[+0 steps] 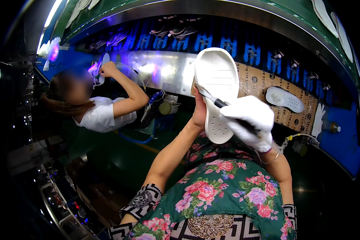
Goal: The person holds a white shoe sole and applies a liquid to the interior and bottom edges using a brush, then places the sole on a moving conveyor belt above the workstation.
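Note:
A white shoe sole is held up in front of me, its hollow inner face turned toward me. My left hand, bare, grips it by the left edge near the middle. In a white knit glove, my right hand is closed round the dark handle of a brush. The brush's bristle end lies over the sole's left edge, beside my left fingers; whether it touches the surface is hard to tell.
Another white sole lies on the printed cardboard to the right, beside a white glove and a bottle. Blue racks with shoes run behind the metal bench. A co-worker handles a shoe at the left.

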A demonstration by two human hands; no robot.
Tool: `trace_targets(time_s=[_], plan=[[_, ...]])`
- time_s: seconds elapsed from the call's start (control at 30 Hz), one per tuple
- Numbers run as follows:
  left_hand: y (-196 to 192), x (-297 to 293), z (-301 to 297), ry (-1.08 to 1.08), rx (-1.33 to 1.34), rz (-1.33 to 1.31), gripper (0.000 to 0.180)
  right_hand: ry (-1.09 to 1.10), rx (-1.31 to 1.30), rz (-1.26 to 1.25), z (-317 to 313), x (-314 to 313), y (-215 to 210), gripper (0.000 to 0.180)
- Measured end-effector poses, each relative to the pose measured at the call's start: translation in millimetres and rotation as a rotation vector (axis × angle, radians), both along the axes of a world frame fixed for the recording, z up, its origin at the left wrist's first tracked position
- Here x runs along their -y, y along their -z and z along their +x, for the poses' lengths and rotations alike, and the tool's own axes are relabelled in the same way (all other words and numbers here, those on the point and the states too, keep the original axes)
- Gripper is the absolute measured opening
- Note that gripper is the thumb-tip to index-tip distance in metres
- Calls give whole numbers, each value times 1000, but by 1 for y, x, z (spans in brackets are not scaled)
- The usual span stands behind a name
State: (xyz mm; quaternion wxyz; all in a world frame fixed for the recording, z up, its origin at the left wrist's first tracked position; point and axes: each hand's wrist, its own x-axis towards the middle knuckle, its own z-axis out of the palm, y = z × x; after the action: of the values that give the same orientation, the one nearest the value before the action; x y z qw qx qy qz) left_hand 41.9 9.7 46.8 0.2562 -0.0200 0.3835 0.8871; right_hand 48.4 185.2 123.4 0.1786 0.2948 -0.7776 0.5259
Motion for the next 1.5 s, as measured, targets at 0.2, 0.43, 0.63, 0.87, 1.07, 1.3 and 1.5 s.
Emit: trace_targets(time_s=[0.2,0.43,0.63,0.87,1.07,1.3,1.5], plan=[[-7,-1,-8,-13,-19,7,105,96,-62,-2,-9,-5,2,30],[-2,9,-15,78,12,391,103,68,140,-154,-4,-9,2,27],[2,13,-22,43,-15,121,114,-32,2,25,5,3,10,30],[-7,9,-28,-205,101,115,116,62,-36,-10,-2,-1,17,30],[12,22,-31,77,87,366,121,-234,207,-231,8,3,8,27],[0,9,-45,135,64,652,115,-96,-109,-6,17,9,38,32],[17,21,-56,137,50,514,120,-56,124,-178,10,6,13,17]])
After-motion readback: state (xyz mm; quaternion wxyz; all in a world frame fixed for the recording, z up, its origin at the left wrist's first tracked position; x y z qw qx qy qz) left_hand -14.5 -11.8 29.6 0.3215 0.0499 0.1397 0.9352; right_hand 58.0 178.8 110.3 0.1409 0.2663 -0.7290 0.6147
